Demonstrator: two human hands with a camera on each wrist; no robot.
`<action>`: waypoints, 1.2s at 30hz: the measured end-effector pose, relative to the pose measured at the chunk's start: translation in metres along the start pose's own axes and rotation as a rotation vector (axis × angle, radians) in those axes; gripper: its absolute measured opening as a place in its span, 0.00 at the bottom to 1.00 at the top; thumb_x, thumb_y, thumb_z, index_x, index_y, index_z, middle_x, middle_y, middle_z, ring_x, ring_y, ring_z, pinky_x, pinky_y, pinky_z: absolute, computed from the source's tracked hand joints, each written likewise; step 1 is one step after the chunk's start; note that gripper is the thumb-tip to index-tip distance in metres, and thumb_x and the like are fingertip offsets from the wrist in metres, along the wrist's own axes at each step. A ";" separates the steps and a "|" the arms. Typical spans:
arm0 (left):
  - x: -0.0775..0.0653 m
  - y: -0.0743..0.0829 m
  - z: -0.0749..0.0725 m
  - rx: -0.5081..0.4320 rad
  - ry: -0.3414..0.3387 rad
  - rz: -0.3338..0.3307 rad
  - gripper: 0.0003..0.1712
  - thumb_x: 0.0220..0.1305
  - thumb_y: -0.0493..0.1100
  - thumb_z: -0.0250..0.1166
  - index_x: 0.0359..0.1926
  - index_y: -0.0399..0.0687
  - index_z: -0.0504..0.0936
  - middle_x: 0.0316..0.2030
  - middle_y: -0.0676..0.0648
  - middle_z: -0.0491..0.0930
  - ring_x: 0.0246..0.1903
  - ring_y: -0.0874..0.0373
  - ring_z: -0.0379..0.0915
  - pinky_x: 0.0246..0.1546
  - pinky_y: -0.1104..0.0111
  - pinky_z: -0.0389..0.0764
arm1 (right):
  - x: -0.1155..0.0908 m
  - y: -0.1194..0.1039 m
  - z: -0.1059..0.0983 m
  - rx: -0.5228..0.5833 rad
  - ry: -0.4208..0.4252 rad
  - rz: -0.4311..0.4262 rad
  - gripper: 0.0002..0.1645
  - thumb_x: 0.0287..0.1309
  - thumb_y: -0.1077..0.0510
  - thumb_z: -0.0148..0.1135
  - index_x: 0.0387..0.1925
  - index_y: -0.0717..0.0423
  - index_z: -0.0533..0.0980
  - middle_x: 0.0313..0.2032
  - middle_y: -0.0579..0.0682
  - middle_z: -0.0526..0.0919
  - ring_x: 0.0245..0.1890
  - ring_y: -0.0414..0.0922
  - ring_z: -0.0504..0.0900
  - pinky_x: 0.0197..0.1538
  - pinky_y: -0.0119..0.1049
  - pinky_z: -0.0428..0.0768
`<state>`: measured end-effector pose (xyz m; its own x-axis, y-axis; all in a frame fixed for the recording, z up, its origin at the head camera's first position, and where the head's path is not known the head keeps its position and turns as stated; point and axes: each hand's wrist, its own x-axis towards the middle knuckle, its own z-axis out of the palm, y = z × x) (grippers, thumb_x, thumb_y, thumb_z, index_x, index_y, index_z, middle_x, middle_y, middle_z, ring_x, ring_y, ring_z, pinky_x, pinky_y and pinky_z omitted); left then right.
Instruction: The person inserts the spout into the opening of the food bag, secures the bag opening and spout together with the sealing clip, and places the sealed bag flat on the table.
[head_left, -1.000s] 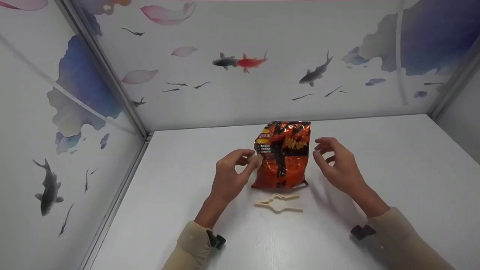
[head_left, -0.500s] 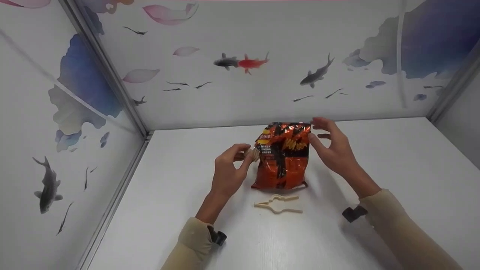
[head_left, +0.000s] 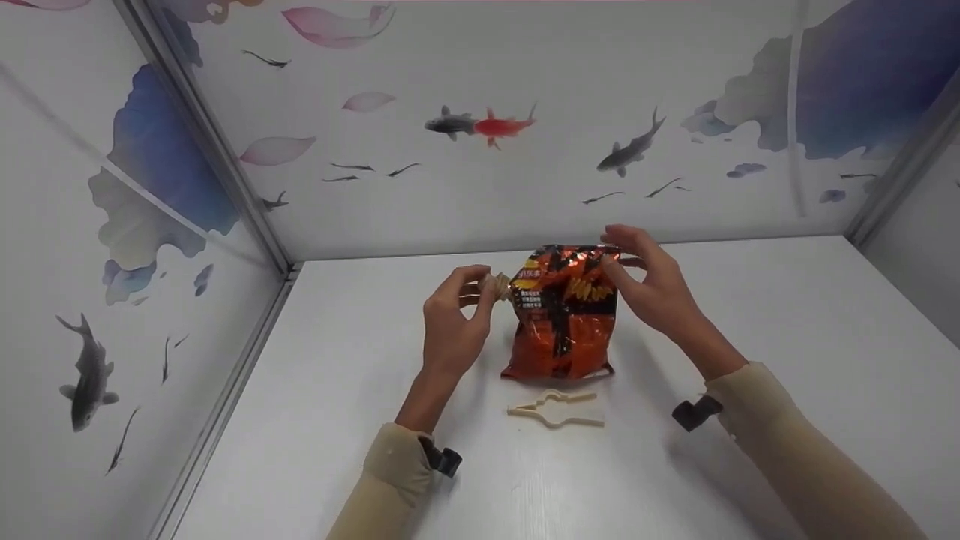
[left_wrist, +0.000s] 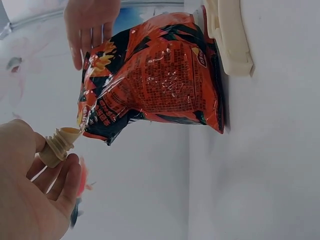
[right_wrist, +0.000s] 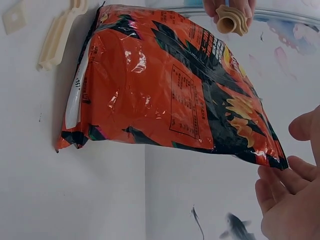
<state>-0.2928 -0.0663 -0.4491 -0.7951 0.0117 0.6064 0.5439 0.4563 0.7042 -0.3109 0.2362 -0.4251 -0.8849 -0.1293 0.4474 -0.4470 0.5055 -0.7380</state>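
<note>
Snack bag upright on bench. Film probably slick, soft; load light, contents crushable: take gently near top edge. Right hand: fingers loosely parted about upper corner, no firm grip. Left hand pinches ridged spout.

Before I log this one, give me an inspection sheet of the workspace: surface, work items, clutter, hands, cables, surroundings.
Surface: white tabletop, bearing the bag and clip.
Work items: orange-and-black snack bag standing upright; beige threaded spout in the left hand; beige bag clip lying in front of the bag, arms spread.
Clutter: tiny speck near the clip, too small to identify.
Left hand: pinches the spout beside the bag; whether spout and bag touch, cannot tell.
Right hand: at the bag's top corner, thumb off it in the right wrist view.
Cables: nothing seen.
Surroundings: fish-and-petal-print wall panels, grey corner strip.
</note>
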 end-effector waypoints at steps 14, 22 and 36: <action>0.013 0.009 0.012 -0.060 0.064 -0.026 0.14 0.80 0.45 0.65 0.60 0.48 0.84 0.53 0.48 0.89 0.50 0.60 0.89 0.53 0.65 0.91 | 0.001 -0.007 0.015 -0.090 0.038 -0.071 0.17 0.82 0.56 0.57 0.63 0.58 0.80 0.54 0.55 0.85 0.50 0.45 0.81 0.53 0.36 0.80; 0.014 0.013 0.016 -0.075 0.076 -0.065 0.14 0.80 0.46 0.65 0.60 0.49 0.84 0.53 0.48 0.89 0.50 0.59 0.89 0.54 0.67 0.90 | -0.001 -0.010 0.018 -0.059 0.091 -0.100 0.12 0.83 0.56 0.56 0.57 0.57 0.80 0.48 0.51 0.85 0.45 0.42 0.78 0.47 0.26 0.77; 0.011 0.011 0.016 -0.102 -0.093 -0.123 0.14 0.80 0.49 0.66 0.61 0.54 0.84 0.55 0.50 0.89 0.51 0.58 0.90 0.56 0.66 0.89 | -0.006 -0.012 0.021 -0.011 0.094 -0.071 0.13 0.84 0.55 0.54 0.59 0.56 0.78 0.49 0.51 0.84 0.42 0.44 0.78 0.44 0.24 0.78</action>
<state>-0.3000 -0.0464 -0.4404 -0.8763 0.0460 0.4795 0.4613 0.3670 0.8078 -0.3033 0.2130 -0.4294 -0.8346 -0.0849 0.5443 -0.5064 0.5074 -0.6972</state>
